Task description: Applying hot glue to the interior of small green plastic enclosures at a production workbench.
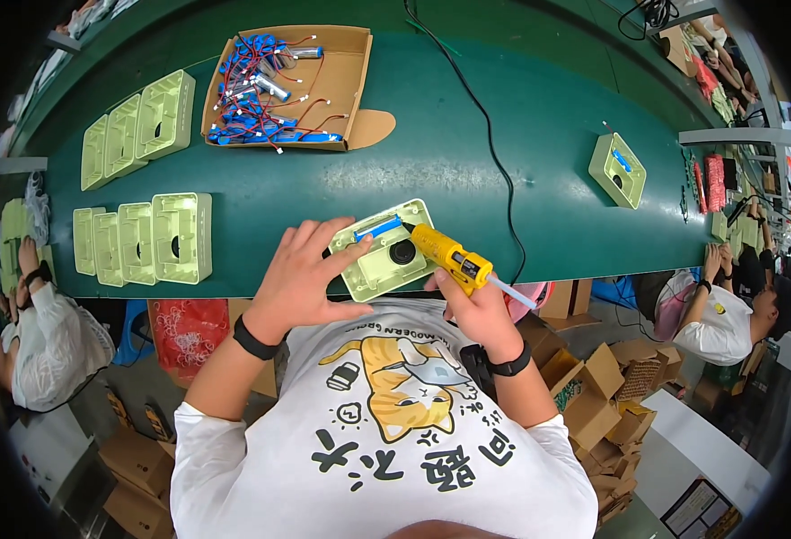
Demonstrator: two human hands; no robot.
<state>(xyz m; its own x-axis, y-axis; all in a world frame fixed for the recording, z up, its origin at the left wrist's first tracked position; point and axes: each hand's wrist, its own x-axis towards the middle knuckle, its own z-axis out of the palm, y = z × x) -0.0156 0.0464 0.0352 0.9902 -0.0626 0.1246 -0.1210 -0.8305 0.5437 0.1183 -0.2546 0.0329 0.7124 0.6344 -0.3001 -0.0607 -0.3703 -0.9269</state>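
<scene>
A pale green plastic housing (370, 274), open side up, lies tilted at the table's near edge in front of me. Inside it are a blue cylindrical battery (379, 228) along the far wall and a round black part (402, 252). My left hand (303, 274) grips the housing's left side, one fingertip reaching in against the battery. In my right hand (481, 314) is a yellow hot glue gun (449, 255), its dark nozzle at the battery's right end. A whitish glue stick (514, 294) pokes out of the gun's back.
Several green housings (182, 238) stand in two rows at the left. Beyond my left hand, a cardboard box (349, 67) holds blue batteries with red and black wires. Another housing (629, 184) with a battery sits far right. A black cable (478, 108) crosses the table. Co-workers sit on both sides.
</scene>
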